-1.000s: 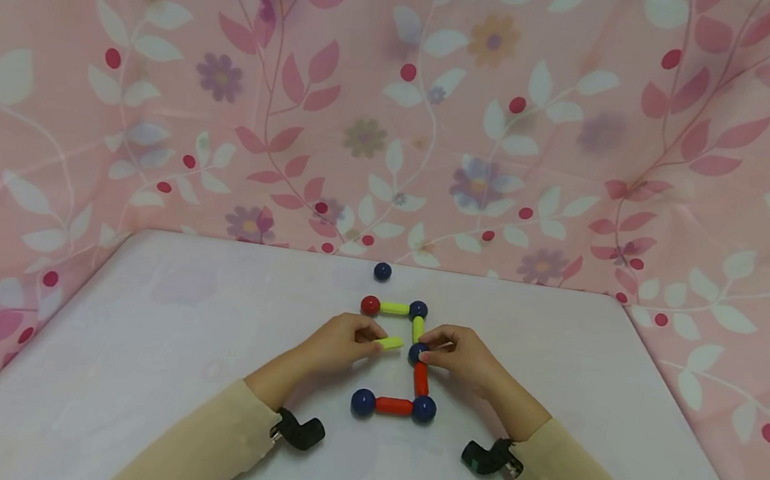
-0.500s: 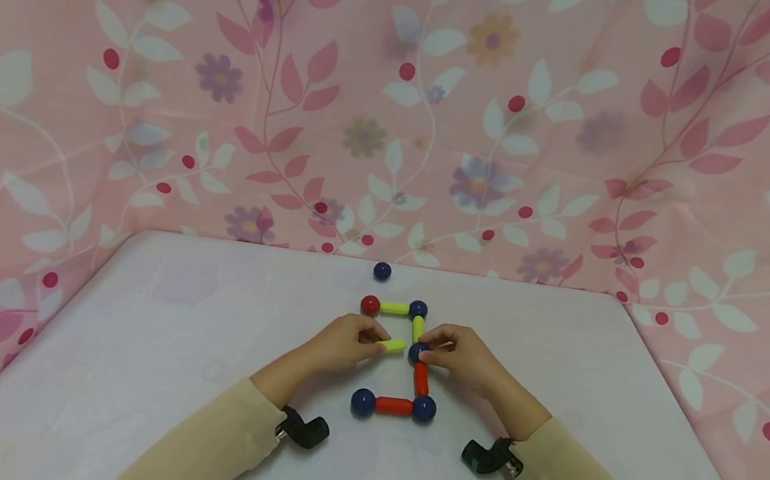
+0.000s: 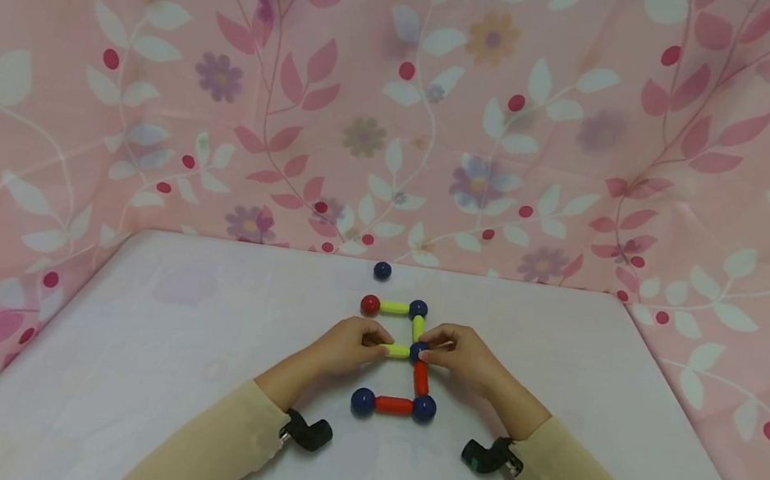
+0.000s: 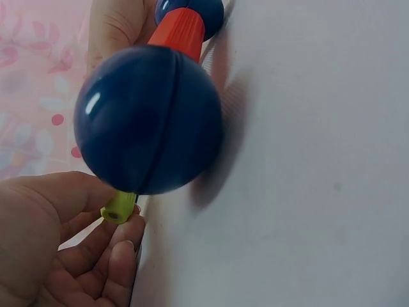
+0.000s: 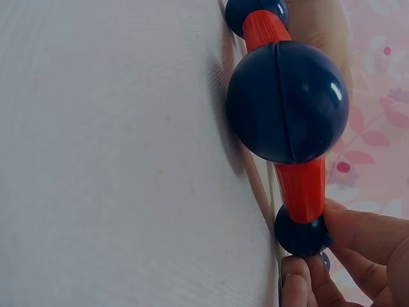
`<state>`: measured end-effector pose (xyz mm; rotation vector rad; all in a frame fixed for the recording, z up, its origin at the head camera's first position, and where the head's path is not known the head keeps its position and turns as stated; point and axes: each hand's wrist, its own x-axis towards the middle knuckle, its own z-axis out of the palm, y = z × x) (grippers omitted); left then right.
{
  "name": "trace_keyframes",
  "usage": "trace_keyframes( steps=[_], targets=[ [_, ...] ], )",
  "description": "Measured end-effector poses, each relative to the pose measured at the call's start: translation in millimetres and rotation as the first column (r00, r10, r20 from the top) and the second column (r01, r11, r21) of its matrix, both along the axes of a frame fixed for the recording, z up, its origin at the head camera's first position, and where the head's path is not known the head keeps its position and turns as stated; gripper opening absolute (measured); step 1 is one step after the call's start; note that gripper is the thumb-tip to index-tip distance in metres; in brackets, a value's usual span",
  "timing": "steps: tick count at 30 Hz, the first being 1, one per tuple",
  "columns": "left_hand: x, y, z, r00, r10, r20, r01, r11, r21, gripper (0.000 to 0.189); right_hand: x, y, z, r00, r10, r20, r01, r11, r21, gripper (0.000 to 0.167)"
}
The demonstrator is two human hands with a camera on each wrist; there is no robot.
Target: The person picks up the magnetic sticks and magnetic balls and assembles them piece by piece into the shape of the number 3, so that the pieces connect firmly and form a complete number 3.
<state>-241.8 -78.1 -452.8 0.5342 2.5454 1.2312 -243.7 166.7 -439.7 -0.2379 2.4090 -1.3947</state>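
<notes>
My left hand (image 3: 344, 345) pinches a yellow-green magnetic rod (image 3: 398, 351) between thumb and fingers; its far end meets a dark blue ball (image 3: 418, 352). That ball is pinched by my right hand (image 3: 459, 356). From it a second yellow-green rod (image 3: 418, 329) runs back to another blue ball (image 3: 418, 309), and a red rod (image 3: 421, 379) runs forward to a front blue ball (image 3: 424, 408). In the left wrist view a large blue ball (image 4: 150, 121) covers part of the held rod (image 4: 119, 208). The right wrist view has thumb and fingers around the small blue ball (image 5: 302, 235).
A lying red rod (image 3: 393, 405) joins the front balls, ending at a left blue ball (image 3: 364, 402). Further back, a yellow-green rod (image 3: 394, 308) links to a red ball (image 3: 370, 305). One loose blue ball (image 3: 383, 271) sits near the white table's (image 3: 236, 284) back edge.
The left hand has turned the yellow-green rod level and shifted it slightly right, so the gap to the blue ball has closed. The right hand has stayed on the ball.
</notes>
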Motion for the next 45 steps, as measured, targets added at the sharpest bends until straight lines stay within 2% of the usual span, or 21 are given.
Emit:
trace_keyframes(
  steps=[24,45],
  targets=[
    [2.1,0.3,-0.2,0.999,0.007,0.044,-0.009,0.999,0.032,0.016,-1.9,0.9,-1.7,1.0,0.006,0.003,-0.006,1.0,0.002,0.021],
    [1.8,1.0,-2.4,0.999,0.014,0.041,-0.016,0.999,0.041,0.016,-2.3,1.0,-2.2,1.0,0.008,0.008,-0.008,1.0,0.008,0.02]
  ],
)
